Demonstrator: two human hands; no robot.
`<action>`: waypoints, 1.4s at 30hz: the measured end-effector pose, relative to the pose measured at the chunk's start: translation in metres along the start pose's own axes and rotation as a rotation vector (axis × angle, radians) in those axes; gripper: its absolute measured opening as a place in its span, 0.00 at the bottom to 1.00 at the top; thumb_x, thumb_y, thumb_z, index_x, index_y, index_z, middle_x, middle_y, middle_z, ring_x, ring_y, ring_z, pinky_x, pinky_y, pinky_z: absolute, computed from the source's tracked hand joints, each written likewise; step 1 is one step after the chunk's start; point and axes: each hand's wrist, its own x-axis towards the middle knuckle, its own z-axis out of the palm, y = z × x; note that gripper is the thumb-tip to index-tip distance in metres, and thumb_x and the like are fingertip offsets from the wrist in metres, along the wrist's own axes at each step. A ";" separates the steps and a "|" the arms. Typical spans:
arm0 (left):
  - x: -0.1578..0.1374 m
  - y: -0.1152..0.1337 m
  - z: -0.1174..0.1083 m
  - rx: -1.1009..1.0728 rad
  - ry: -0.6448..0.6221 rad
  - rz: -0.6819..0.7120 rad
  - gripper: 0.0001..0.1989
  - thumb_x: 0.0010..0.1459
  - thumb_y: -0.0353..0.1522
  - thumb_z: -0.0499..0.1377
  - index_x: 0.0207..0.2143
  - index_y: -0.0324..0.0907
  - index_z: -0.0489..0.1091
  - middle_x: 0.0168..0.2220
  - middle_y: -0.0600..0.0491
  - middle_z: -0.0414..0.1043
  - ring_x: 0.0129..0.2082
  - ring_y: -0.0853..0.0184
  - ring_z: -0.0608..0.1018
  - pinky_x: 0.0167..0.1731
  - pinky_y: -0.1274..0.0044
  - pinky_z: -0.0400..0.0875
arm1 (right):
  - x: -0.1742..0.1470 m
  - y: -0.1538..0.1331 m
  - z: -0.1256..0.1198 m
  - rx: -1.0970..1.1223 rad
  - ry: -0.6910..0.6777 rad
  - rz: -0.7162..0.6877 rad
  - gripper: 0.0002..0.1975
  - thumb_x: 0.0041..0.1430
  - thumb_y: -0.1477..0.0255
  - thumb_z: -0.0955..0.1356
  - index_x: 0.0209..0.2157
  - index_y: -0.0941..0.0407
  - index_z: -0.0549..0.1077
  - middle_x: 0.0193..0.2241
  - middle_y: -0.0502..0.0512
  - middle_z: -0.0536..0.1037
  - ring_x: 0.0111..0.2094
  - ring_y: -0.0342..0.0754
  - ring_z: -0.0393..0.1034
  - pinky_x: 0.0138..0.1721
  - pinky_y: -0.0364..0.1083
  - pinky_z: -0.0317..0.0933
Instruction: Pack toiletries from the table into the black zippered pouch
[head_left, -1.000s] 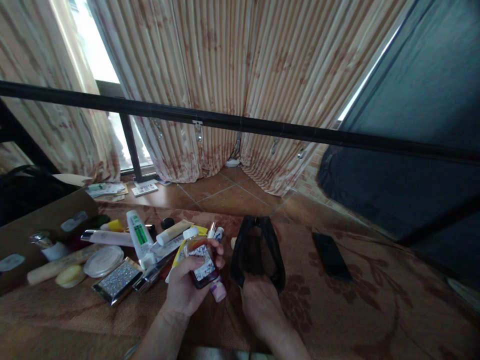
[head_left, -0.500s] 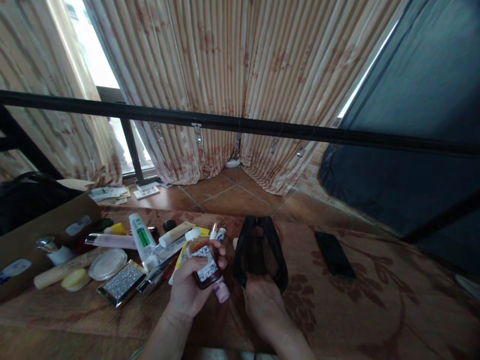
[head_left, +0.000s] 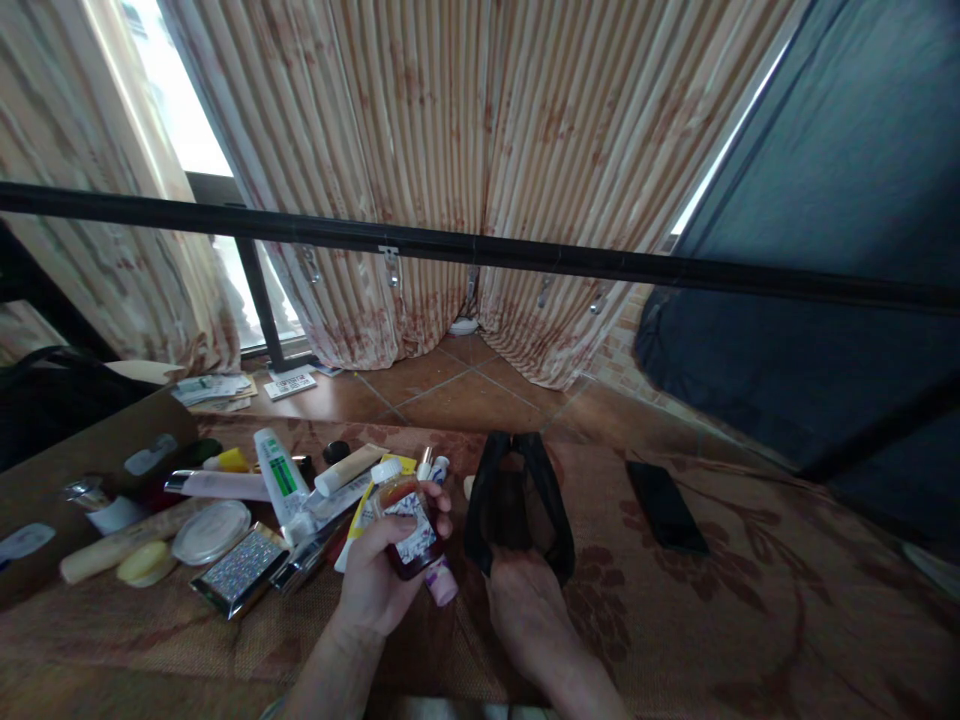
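In my left hand is a small bottle with a white cap, amber-brown liquid and a patterned label. The thumb presses on the label and the fingers wrap round the far side. My right hand is at the near end of a black pouch, whose top gapes open. The fingers of that hand are hidden by the pouch, so their grip does not show. A pink-capped tube lies under the bottle. Left of it are a green-and-white tube and a glittery case.
Several cosmetics, including a round clear-lidded container, crowd the left of the cloth-covered table, beside a cardboard box. A dark phone lies to the right. Beyond the table runs a black rail before curtains.
The view has shifted very slightly, so the things on the table sit a little further left. Both hands, the bottle and the pouch keep their places relative to one another.
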 end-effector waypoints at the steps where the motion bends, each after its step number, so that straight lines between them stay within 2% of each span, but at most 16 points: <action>1: 0.000 0.000 0.000 0.003 -0.005 0.003 0.15 0.45 0.28 0.56 0.37 0.36 0.72 0.34 0.47 0.70 0.30 0.66 0.71 0.30 0.76 0.67 | 0.000 0.000 0.000 0.002 0.005 -0.009 0.24 0.58 0.83 0.55 0.53 0.58 0.68 0.39 0.61 0.77 0.41 0.52 0.70 0.42 0.47 0.54; 4: 0.001 0.000 0.000 0.018 -0.013 0.017 0.14 0.45 0.28 0.56 0.37 0.36 0.72 0.34 0.47 0.70 0.30 0.67 0.71 0.31 0.76 0.67 | 0.001 0.000 -0.001 0.011 0.037 -0.023 0.26 0.57 0.84 0.55 0.56 0.59 0.65 0.41 0.62 0.77 0.42 0.52 0.69 0.43 0.46 0.54; 10: 0.000 0.001 0.003 0.037 0.005 0.022 0.14 0.44 0.28 0.56 0.37 0.36 0.72 0.34 0.47 0.70 0.29 0.67 0.71 0.30 0.76 0.67 | 0.001 -0.001 -0.006 0.038 0.021 -0.007 0.22 0.58 0.83 0.55 0.50 0.58 0.70 0.42 0.62 0.77 0.42 0.51 0.69 0.43 0.46 0.54; 14: 0.000 0.000 0.003 0.027 0.014 0.021 0.15 0.44 0.28 0.57 0.37 0.36 0.72 0.34 0.47 0.70 0.29 0.66 0.72 0.31 0.76 0.67 | 0.000 -0.002 -0.006 0.047 0.031 -0.011 0.24 0.58 0.84 0.55 0.52 0.58 0.68 0.42 0.61 0.76 0.43 0.51 0.69 0.44 0.46 0.54; 20: 0.001 -0.001 0.002 0.025 0.007 -0.003 0.15 0.43 0.28 0.57 0.37 0.37 0.72 0.34 0.48 0.70 0.29 0.66 0.71 0.30 0.76 0.67 | 0.000 -0.002 -0.006 0.073 0.016 -0.001 0.21 0.59 0.82 0.55 0.47 0.57 0.72 0.41 0.61 0.77 0.42 0.52 0.70 0.43 0.46 0.54; 27: 0.000 0.000 0.001 0.023 0.003 -0.004 0.14 0.44 0.28 0.57 0.37 0.37 0.73 0.34 0.48 0.70 0.30 0.67 0.71 0.30 0.77 0.66 | 0.001 0.000 -0.004 0.067 0.027 0.000 0.23 0.56 0.85 0.56 0.48 0.57 0.71 0.41 0.60 0.77 0.41 0.51 0.70 0.41 0.46 0.54; 33: 0.000 -0.001 0.002 0.010 -0.002 0.004 0.14 0.45 0.28 0.57 0.37 0.37 0.72 0.34 0.48 0.70 0.30 0.68 0.72 0.31 0.78 0.66 | 0.000 -0.001 -0.006 0.070 0.048 -0.019 0.23 0.58 0.83 0.56 0.53 0.59 0.67 0.42 0.62 0.76 0.41 0.51 0.69 0.42 0.46 0.54; 42: 0.000 -0.001 0.003 0.005 0.013 0.006 0.14 0.45 0.28 0.57 0.37 0.37 0.72 0.34 0.48 0.70 0.29 0.67 0.72 0.30 0.77 0.66 | 0.000 -0.002 -0.007 0.044 0.014 0.013 0.20 0.59 0.82 0.56 0.47 0.58 0.72 0.40 0.61 0.77 0.41 0.52 0.70 0.41 0.46 0.55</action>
